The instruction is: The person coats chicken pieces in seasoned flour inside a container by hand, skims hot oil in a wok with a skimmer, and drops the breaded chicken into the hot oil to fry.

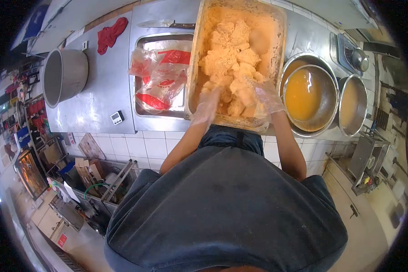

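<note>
A long tub (283, 45) holds orange-tinted flour and a heap of coated pieces (229, 56) that look like breaded chicken. Both of my hands reach into its near end in clear plastic gloves. My left hand (208, 100) is at the left of the heap, against the nearest pieces. Opposite it, my right hand (264, 96) touches pieces at the right near corner. Flour covers the fingers of both hands and they blend into the chicken, so their closure and any grip are hidden.
Right of the tub stand a steel bowl of yellow liquid (303, 95) and a pot of paler liquid (352, 102). To the left are a steel tray (138, 97) with red-and-white plastic bags (165, 75), a knife (167, 24), a timer (117, 118), a red cloth (111, 35) and a large pot (68, 75).
</note>
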The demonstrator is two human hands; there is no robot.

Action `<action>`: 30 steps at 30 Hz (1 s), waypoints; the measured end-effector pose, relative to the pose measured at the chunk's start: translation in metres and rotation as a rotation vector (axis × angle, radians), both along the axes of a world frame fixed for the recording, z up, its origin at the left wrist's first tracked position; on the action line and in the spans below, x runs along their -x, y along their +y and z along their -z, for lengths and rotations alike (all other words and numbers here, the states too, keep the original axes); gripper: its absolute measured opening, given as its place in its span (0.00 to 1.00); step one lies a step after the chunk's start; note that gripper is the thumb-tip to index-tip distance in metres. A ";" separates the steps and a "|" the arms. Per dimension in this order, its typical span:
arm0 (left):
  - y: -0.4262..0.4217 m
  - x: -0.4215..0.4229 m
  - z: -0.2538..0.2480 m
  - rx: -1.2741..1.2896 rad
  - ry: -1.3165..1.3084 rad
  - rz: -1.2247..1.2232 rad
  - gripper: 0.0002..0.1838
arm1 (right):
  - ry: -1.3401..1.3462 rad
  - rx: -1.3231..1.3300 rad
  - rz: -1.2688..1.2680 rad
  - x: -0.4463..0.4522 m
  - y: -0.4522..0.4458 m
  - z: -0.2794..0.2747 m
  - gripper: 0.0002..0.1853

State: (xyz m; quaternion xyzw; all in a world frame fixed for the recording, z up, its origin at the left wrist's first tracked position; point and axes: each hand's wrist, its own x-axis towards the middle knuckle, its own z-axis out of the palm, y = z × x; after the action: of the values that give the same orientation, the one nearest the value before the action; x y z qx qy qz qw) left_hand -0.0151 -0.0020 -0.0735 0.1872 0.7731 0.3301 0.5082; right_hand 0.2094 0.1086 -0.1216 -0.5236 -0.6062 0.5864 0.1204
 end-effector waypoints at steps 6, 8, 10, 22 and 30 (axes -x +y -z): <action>0.011 0.003 0.062 0.128 -0.254 -0.451 0.32 | 0.052 -0.223 0.242 0.037 0.086 -0.019 0.19; 0.007 -0.003 0.103 0.072 -0.172 -0.454 0.31 | -0.157 -0.548 -0.020 0.070 0.140 -0.015 0.19; 0.006 -0.014 0.127 -0.033 -0.067 -0.431 0.29 | -0.391 -0.652 -0.273 0.109 0.191 -0.003 0.19; 0.042 0.013 0.067 -0.092 -0.588 -0.460 0.27 | -0.290 -0.106 -0.842 0.207 0.314 0.103 0.21; 0.111 0.027 0.066 -0.330 -0.834 -0.643 0.27 | -0.101 0.162 -0.935 0.207 0.298 0.090 0.21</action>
State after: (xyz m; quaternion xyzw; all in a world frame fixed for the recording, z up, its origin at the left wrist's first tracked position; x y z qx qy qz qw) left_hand -0.0420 0.1091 -0.1395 -0.1279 0.4625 0.6319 0.6087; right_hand 0.0022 0.4067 -0.2112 -0.2302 -0.7342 0.5970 -0.2270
